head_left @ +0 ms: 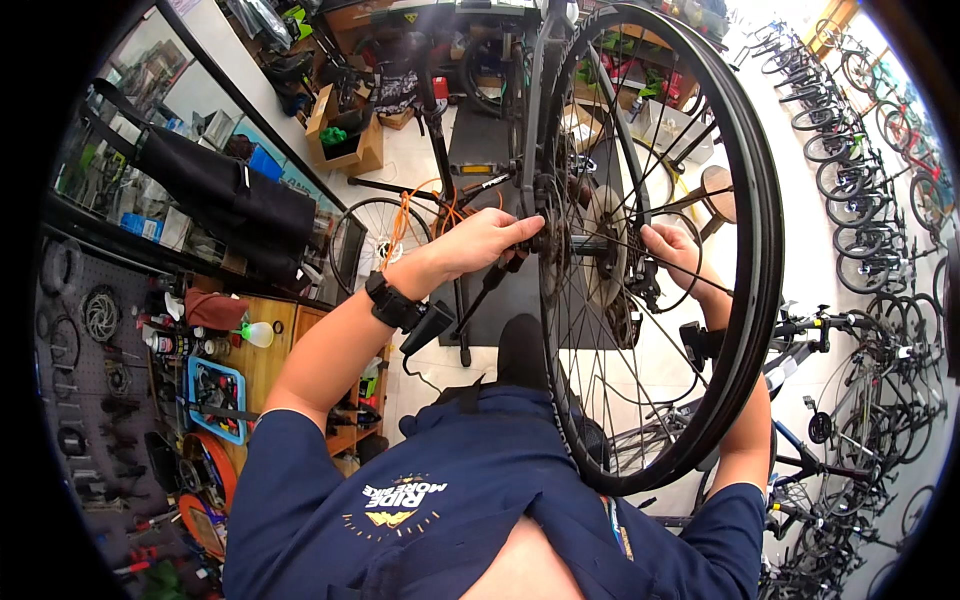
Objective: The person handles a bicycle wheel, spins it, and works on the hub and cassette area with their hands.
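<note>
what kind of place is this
Most likely a bicycle repair workshop: a black spoked bicycle wheel is being worked on, rows of parked bicycles line the right side, and a dark pegboard of hanging tools stands left.

A single head-worn fisheye view looked steeply down over the person's chest and forearms, which entered from the lower edge. It sat very close to the bicycle wheel [660, 250], whose rim filled the middle and right of the frame. The wide lens bent the tool wall [95, 400] at the left and the rows of parked bicycles [880, 200] at the right toward the dark circular border.
</note>
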### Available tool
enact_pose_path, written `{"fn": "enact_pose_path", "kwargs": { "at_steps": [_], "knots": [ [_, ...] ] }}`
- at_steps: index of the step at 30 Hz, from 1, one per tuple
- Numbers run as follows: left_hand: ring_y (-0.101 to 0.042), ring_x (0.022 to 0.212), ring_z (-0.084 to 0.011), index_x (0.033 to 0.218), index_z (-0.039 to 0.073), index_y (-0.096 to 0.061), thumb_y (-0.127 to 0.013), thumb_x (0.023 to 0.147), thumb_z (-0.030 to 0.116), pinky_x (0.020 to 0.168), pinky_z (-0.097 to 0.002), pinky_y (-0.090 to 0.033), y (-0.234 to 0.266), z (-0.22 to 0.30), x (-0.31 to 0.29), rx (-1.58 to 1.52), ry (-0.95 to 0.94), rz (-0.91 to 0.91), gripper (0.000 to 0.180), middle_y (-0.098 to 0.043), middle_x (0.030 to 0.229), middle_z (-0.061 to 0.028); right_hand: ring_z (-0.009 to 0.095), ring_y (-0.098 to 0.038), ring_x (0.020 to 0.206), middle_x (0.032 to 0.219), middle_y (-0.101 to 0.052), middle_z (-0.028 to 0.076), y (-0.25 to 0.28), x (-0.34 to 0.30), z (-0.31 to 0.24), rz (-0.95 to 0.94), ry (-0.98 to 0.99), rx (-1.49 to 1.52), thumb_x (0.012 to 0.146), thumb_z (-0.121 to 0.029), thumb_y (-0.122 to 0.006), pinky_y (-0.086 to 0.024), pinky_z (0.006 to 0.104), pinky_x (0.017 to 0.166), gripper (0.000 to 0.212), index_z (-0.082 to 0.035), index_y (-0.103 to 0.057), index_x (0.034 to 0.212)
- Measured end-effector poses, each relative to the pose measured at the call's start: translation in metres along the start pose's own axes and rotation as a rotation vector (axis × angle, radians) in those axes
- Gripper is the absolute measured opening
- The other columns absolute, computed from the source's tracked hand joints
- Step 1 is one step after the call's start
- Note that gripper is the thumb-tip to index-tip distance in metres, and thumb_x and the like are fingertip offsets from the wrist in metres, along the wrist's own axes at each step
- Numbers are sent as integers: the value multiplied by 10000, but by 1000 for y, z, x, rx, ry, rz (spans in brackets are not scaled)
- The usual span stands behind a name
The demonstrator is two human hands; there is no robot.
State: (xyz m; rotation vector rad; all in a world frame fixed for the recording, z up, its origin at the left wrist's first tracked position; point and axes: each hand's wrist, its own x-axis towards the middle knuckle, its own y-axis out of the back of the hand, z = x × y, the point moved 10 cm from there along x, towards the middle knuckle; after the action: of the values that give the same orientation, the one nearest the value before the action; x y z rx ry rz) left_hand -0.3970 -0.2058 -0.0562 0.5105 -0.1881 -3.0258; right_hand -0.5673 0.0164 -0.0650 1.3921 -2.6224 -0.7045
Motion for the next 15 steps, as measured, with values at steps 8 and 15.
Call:
{"fn": "enact_pose_path", "kwargs": {
  "at_steps": [8, 15],
  "knots": [
    [-524, 668, -77, 856, 6, -730, -610, 1005, 507, 627, -256, -435, -3, -6, 3, -63, 28, -69, 536, -655, 753, -10, 54, -383, 638, 725, -481, -80, -10, -3, 3, -57, -67, 210, 1046, -518, -516, -316, 239, 588, 464, -93, -639, 905],
    [-626, 689, -91, 951, -35, -744, -648, 993, 468, 616, -265, -512, 11, 3, 2, 362, 180, -98, 514, -694, 824, -28, 51, -367, 615, 674, -419, -82, -19, -6, -35, -137, -5, 80, 1052, -481, -503, -298, 241, 565, 457, -83, -615, 858]
  ]
}}
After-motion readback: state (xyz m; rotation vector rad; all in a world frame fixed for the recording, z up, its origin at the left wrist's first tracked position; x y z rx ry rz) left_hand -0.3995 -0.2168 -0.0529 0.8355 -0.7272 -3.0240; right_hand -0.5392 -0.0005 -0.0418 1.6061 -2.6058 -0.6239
